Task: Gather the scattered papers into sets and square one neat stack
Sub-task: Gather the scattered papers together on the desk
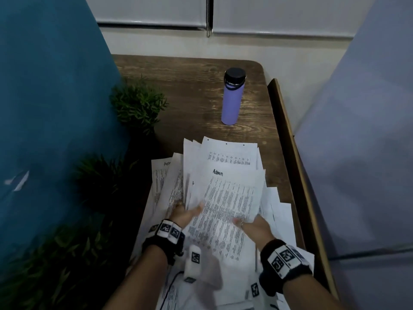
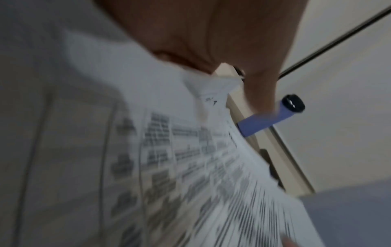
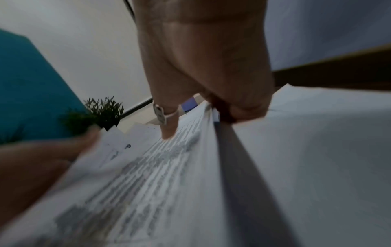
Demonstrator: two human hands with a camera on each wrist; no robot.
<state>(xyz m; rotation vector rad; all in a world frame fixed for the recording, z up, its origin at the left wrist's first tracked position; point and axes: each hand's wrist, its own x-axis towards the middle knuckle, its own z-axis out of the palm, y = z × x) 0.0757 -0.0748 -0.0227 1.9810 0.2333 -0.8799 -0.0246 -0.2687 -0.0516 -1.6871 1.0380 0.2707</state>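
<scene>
A bundle of printed sheets (image 1: 225,198), the top one marked "Admin", is lifted above loose papers (image 1: 281,218) spread over the wooden table (image 1: 192,86). My left hand (image 1: 187,212) pinches the bundle's left edge, thumb on top; in the left wrist view the left hand (image 2: 211,50) sits over the blurred sheets (image 2: 190,167). My right hand (image 1: 252,224) grips the bundle's right edge. The right wrist view shows the right hand (image 3: 201,103) with its thumb pressed on the printed page (image 3: 158,167) and fingers curled under the edge.
A purple bottle (image 1: 232,97) with a black cap stands on the far part of the table. Green plants (image 1: 138,104) line the left side by a teal wall (image 1: 49,108). A wooden rail (image 1: 295,157) borders the table on the right.
</scene>
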